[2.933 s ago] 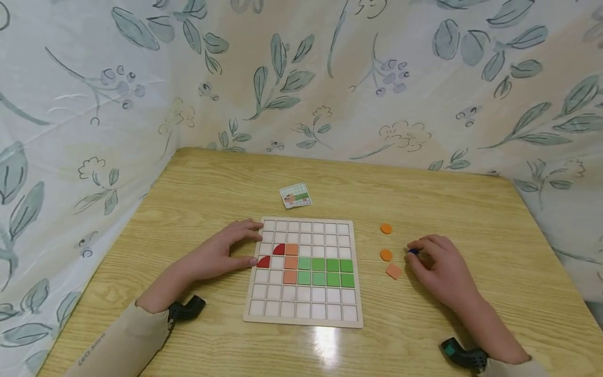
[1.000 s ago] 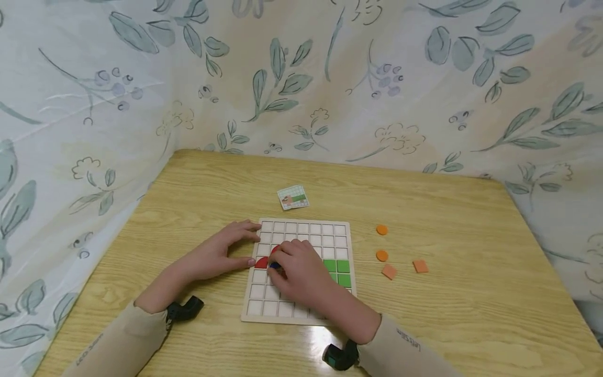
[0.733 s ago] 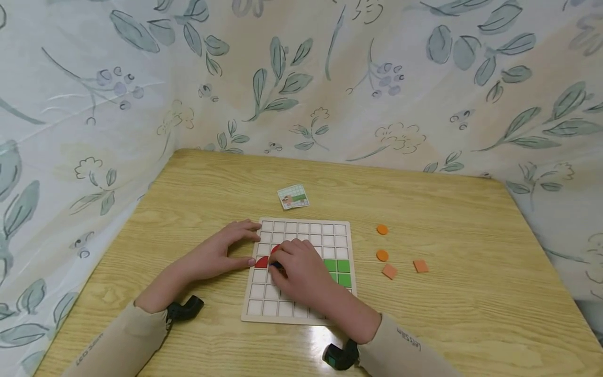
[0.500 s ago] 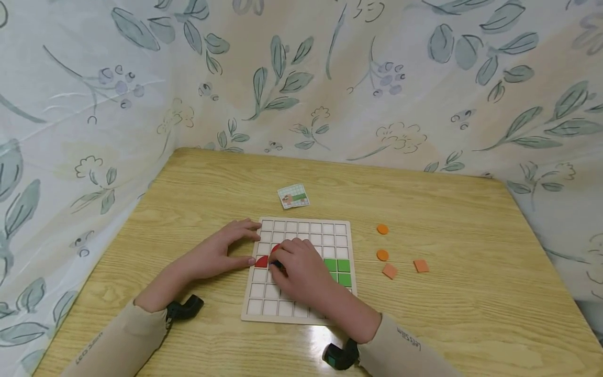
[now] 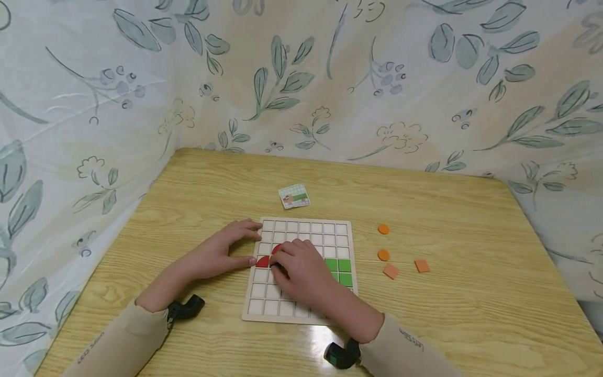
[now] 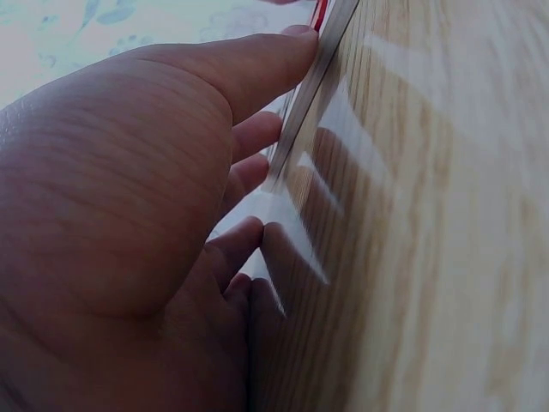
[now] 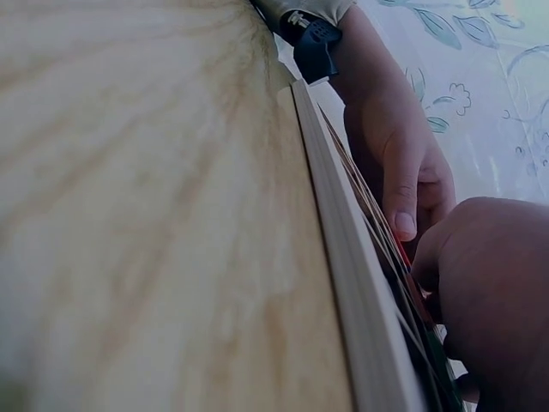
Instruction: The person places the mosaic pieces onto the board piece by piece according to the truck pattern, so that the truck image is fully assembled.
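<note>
A pale wooden grid board [image 5: 266, 310] lies flat on the table. My left hand [image 5: 219, 254] rests beside its left edge, fingers loosely extended, with thumb and fingertips at the rim. My right hand [image 5: 301, 272] reaches over the middle of the board, fingers curled down in a pinch at a cell in the fourth row. A small dark blue piece is between those fingertips, now almost wholly hidden by them. Red quarter-circle tiles [image 5: 263, 262] show left of and above the fingertips. Green square tiles [image 5: 344, 265] emerge to the right of the hand, which covers other tiles.
Right of the board lie an orange disc [image 5: 383, 229], a second orange disc [image 5: 383, 255], a salmon square [image 5: 390, 271] and another salmon square [image 5: 422, 266]. A pattern card [image 5: 294, 196] lies behind the board. Patterned cloth [image 5: 330, 94] hangs behind the table.
My right hand has carried the dark blue piece left from the table to the board, uncovering a salmon square. Since then it has stayed there, the piece showing less. My left hand has kept still.
</note>
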`<state>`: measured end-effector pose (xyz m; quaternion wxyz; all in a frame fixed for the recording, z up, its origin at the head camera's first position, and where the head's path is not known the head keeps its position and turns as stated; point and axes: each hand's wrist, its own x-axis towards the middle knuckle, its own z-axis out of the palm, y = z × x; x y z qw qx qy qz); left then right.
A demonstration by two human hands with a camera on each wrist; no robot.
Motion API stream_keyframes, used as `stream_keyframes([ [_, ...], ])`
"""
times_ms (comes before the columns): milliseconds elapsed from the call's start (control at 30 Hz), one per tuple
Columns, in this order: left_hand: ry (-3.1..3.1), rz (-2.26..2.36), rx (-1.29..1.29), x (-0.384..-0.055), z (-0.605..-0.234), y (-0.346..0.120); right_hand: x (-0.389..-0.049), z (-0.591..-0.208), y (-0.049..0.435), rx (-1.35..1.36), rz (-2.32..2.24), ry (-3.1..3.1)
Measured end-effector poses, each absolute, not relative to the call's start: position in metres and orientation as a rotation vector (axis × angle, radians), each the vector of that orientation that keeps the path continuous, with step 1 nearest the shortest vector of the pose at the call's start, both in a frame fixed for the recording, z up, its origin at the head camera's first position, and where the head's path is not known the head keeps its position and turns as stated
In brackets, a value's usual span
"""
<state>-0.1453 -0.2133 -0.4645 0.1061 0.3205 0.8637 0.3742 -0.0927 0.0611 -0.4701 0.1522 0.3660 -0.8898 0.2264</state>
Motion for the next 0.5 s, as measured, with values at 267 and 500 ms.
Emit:
stream_keyframes([
  [267,2.550,1.082,0.929,-0.147,-0.465,-0.212,-0.090,-0.468,0.068,1.049,0.665,-2.519],
  [500,2.549,1.082,0.921,-0.147,-0.466,-0.212,-0.088,-0.467,0.077,1.000,0.661,-2.515],
])
